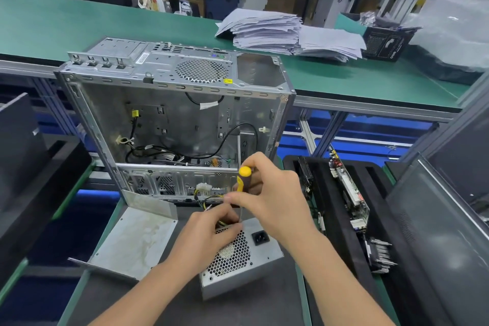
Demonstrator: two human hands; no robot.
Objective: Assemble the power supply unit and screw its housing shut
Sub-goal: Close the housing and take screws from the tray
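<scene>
Screwing housing shut: our right hand [267,193] grips screwdriver [243,178]; left hand [211,231], just below, clamps power supply unit [238,262]. Next: seat tip squarely, turn.

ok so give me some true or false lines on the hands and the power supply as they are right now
The right hand grips a screwdriver with a yellow and black handle. True.
A stack of papers lies on the green bench behind the computer case. True.
The left hand lies flat on the green bench. False: it is on top of the power supply unit, by its cables.
The power supply unit is mounted inside the computer case. False: it stands on the dark mat in front of the open case.
A grey metal panel lies right of the power supply unit. False: it lies to its left.
</scene>
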